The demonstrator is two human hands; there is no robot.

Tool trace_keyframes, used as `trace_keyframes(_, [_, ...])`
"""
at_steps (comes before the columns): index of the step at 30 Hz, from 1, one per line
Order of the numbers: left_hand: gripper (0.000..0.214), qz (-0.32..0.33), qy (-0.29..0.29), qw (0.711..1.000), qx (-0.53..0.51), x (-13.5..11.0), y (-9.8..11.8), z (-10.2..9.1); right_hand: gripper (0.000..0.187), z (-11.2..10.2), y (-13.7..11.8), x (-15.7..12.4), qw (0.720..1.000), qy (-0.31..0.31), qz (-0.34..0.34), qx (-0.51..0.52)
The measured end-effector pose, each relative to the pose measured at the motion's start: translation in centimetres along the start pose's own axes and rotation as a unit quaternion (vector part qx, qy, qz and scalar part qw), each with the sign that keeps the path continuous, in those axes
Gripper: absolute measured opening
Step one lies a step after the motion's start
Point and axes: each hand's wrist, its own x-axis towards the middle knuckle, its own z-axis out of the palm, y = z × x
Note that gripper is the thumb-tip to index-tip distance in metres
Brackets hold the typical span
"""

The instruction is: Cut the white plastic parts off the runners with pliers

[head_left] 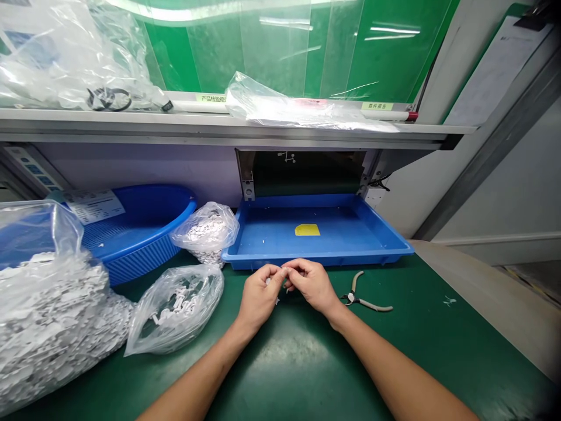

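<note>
My left hand (260,295) and my right hand (311,286) meet just in front of a shallow blue plastic tray (315,260), above the green mat (289,374). Their fingertips pinch a small white piece (280,275), partly hidden by my fingers. I cannot tell whether it is one piece or several. Small white bits show below the fingers. A yellow label (307,230) lies inside the tray. To the right of my right hand rest a pair of cream-handled pliers (362,298).
At the left, clear plastic bags of white pieces (52,310) lie on the mat, with a smaller bag (175,307) and another (205,231) next to a blue basket (140,245). A shelf (219,131) holding plastic bags runs overhead. The mat's right edge is a pale strip.
</note>
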Motion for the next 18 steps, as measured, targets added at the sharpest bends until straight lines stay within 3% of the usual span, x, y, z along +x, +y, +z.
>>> trace_keyframes(4, [0.032,-0.002,0.024,1.000,0.002,0.2,0.3,-0.4,0.028,-0.1,-0.3,-0.2,0.997,-0.050,0.030,0.056])
trace_keyframes(7, [0.032,-0.004,0.010,1.000,-0.014,0.4,-0.1,-0.5,0.031,-0.5,-0.4,-0.1,0.994,-0.058,0.039,0.079])
trace_keyframes(10, [0.033,-0.055,-0.012,0.996,-0.076,0.5,-0.8,-0.2,0.033,-0.7,-0.2,0.0,0.992,-0.060,0.040,0.101])
trace_keyframes(14, [0.040,-0.145,-0.032,0.965,-0.217,0.5,-1.1,0.4,0.039,-0.7,0.0,0.0,0.987,-0.077,0.032,0.134])
trace_keyframes(18, [0.040,-0.181,-0.069,0.938,-0.289,0.5,-0.6,0.4,0.035,-0.9,0.3,0.2,0.983,-0.079,0.053,0.155])
